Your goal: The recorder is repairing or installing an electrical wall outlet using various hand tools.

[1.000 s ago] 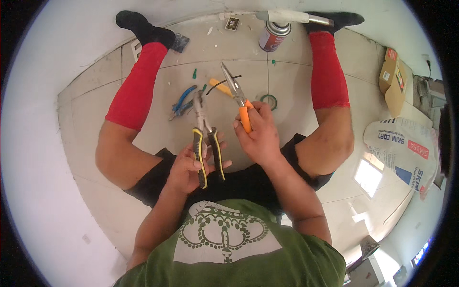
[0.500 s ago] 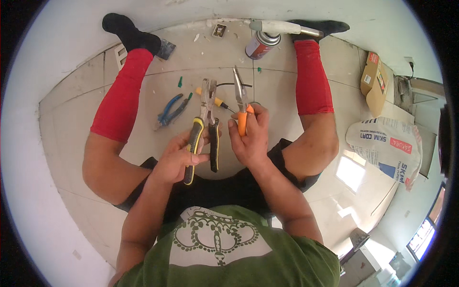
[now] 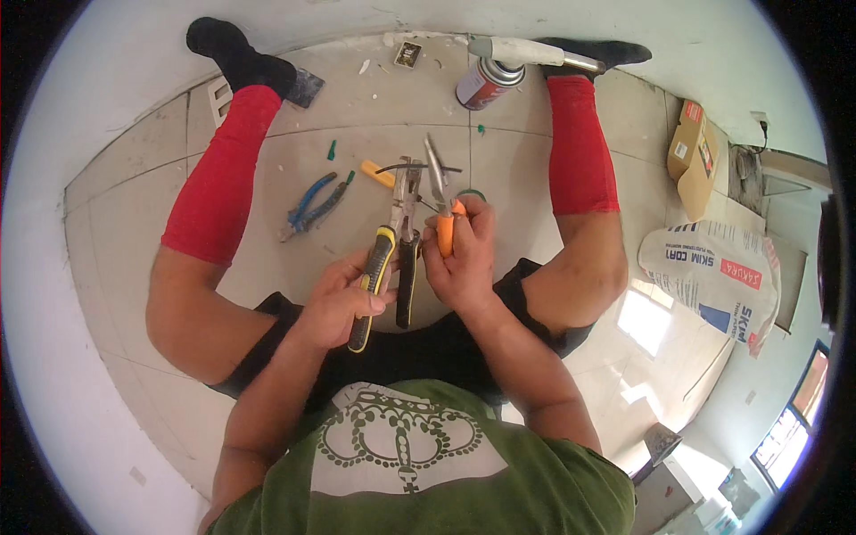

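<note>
My left hand (image 3: pixel 343 303) is closed around combination pliers (image 3: pixel 382 256) with yellow-and-black handles. In my right hand (image 3: pixel 465 257) I grip long-nose pliers (image 3: pixel 445 234) with orange handles, their jaws slightly blurred. A short, thin black wire (image 3: pixel 389 168) runs crosswise at the tips of both pliers; how firmly either jaw holds it I cannot tell. On the floor left of the jaws lie blue-handled pliers (image 3: pixel 312 209). Behind the jaws rests a screwdriver (image 3: pixel 377 174), its yellow handle showing and its shaft partly covered.
A can (image 3: pixel 487 85) with a white-handled tool (image 3: pixel 526 52) across its top stands near the far wall. Small green scraps (image 3: pixel 332 150) dot the tiles. To the right are a cardboard box (image 3: pixel 695 159) and a white printed sack (image 3: pixel 713 272). My legs flank the work.
My left hand's pliers have moved right, bringing their jaws close to the long-nose pliers. The black wire now extends left across both jaws. The long-nose pliers have tilted and shifted slightly left.
</note>
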`<control>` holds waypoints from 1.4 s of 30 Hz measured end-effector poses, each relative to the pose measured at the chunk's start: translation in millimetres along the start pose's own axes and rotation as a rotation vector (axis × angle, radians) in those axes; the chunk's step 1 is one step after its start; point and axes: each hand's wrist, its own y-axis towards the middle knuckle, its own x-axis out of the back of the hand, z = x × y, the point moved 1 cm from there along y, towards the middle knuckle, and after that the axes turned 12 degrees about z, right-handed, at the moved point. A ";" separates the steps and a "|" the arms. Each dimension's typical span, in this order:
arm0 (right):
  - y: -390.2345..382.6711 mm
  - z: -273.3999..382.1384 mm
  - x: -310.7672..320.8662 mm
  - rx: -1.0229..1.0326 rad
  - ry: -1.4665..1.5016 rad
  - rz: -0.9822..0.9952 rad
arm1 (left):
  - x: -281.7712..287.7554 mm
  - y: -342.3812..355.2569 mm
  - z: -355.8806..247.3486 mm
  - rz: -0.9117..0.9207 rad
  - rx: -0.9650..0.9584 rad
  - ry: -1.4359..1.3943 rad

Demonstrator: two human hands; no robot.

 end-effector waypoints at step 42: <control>2.8 6.9 -4.8 -0.006 -0.265 0.078 | -6.0 -5.7 -16.1 0.060 -0.010 0.165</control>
